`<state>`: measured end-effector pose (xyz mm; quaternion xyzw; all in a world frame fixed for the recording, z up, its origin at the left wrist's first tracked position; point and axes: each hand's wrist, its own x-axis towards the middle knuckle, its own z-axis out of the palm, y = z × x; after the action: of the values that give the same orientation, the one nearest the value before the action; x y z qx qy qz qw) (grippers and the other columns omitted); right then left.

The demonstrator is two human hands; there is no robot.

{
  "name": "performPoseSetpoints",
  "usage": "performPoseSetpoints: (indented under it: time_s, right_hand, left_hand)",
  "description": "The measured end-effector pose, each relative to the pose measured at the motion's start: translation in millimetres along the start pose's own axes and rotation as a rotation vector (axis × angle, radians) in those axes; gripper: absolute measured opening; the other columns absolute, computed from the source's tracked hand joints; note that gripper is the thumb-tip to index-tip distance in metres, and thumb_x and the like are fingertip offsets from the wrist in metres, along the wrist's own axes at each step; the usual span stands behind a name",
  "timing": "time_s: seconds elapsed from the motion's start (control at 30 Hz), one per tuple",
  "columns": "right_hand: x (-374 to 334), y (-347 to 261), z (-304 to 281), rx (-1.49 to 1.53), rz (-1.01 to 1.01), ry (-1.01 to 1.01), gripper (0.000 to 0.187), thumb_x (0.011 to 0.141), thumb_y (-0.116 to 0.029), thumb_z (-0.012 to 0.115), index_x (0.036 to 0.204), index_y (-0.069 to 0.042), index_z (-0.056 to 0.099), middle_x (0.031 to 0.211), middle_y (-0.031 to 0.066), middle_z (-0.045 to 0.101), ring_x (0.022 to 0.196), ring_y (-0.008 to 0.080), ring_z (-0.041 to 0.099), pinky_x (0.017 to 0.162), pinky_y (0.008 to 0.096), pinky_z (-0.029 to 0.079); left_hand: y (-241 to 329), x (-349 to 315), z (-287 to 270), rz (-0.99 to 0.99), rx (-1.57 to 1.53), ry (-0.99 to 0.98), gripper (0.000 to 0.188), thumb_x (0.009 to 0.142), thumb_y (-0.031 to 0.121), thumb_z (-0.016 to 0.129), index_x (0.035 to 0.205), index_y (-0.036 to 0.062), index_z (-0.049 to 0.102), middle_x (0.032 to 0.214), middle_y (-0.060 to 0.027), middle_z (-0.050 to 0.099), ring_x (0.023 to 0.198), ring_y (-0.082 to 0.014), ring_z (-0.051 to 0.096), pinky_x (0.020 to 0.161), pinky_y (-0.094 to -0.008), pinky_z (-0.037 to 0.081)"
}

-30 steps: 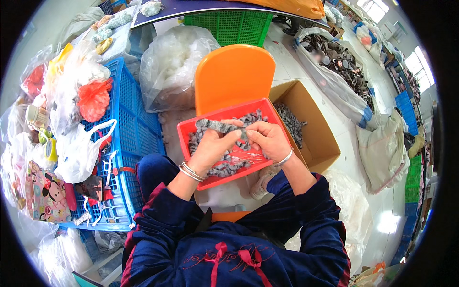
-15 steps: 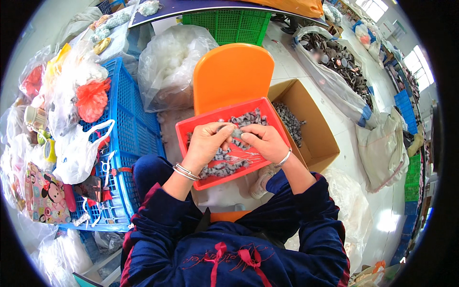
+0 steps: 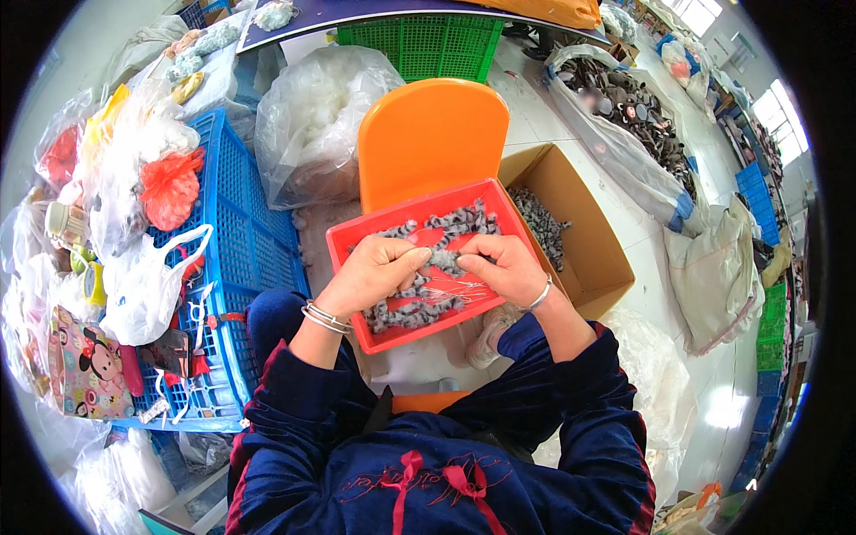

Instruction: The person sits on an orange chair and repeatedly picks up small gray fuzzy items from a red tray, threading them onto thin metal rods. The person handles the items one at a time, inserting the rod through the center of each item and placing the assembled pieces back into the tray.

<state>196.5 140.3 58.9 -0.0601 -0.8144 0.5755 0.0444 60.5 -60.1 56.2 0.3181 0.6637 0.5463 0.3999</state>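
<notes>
Both hands meet over a red tray (image 3: 406, 337) lying on an orange chair (image 3: 434, 134). My left hand (image 3: 385, 270) pinches one end of a small grey fuzzy plush piece (image 3: 444, 260). The other end is pinched by my right hand (image 3: 501, 270), so the piece stretches between my fingertips. In the tray lie several grey-and-black mottled plush strips (image 3: 415, 315) and a bunch of thin white sticks or wires (image 3: 459, 290). The fingers hide part of the held piece.
To the right stands an open cardboard box (image 3: 593, 259) with more mottled pieces. A large blue plastic crate (image 3: 254, 259) heaped with bags is at my left. Beyond the chair are a clear bag of white stuffing (image 3: 325, 120) and a green crate (image 3: 423, 49).
My hands have drawn slightly apart and tilted, so more of the grey plush piece shows between them. My left hand has moved a little down and left.
</notes>
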Motion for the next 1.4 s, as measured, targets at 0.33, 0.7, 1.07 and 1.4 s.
performPoseSetpoints:
  time_s: [0.33,0.7,1.07,1.4]
  right_hand:
    - [-3.6,5.0,-30.5,0.283,0.231,-0.044,0.03,0.099,-0.026,0.052,0.08,-0.005,0.062,0.067,-0.0027,0.055,0.06,0.0049,0.046,0.056,0.0216,0.039]
    - [-6.7,3.2,-33.1,0.253,0.096,0.045,0.021,0.094,-0.015,0.061,0.081,0.0,0.066,0.068,-0.0026,0.058,0.063,0.0053,0.049,0.058,0.023,0.041]
    - [-7.1,-6.4,-29.5,0.095,0.112,-0.03,0.03,0.097,-0.021,0.056,0.076,-0.001,0.062,0.066,-0.0018,0.058,0.061,0.0056,0.05,0.057,0.0224,0.041]
    - [-6.2,-1.4,-37.2,0.036,-0.031,0.016,0.013,0.093,-0.009,0.061,0.095,0.003,0.065,0.083,0.0058,0.067,0.075,0.0104,0.062,0.067,0.0258,0.05]
  left_hand:
    - [8.4,-5.5,-9.5,0.027,-0.047,0.119,0.035,0.098,0.028,0.057,0.077,0.0008,0.066,0.056,0.0041,0.048,0.05,-0.003,0.039,0.046,-0.0211,0.032]
    - [1.4,-2.8,-15.3,-0.05,-0.249,0.064,0.039,0.098,0.032,0.056,0.074,0.0024,0.066,0.053,0.0016,0.05,0.045,-0.0041,0.039,0.043,-0.0209,0.029]
    - [-7.7,0.3,1.7,-0.012,-0.041,-0.042,0.032,0.1,0.025,0.052,0.082,0.002,0.064,0.065,0.0033,0.054,0.057,-0.0034,0.045,0.053,-0.0204,0.038]
    - [-13.0,6.8,1.3,0.029,-0.112,0.025,0.034,0.1,0.026,0.052,0.072,0.0073,0.055,0.063,0.0078,0.042,0.056,-0.0026,0.034,0.052,-0.0217,0.03]
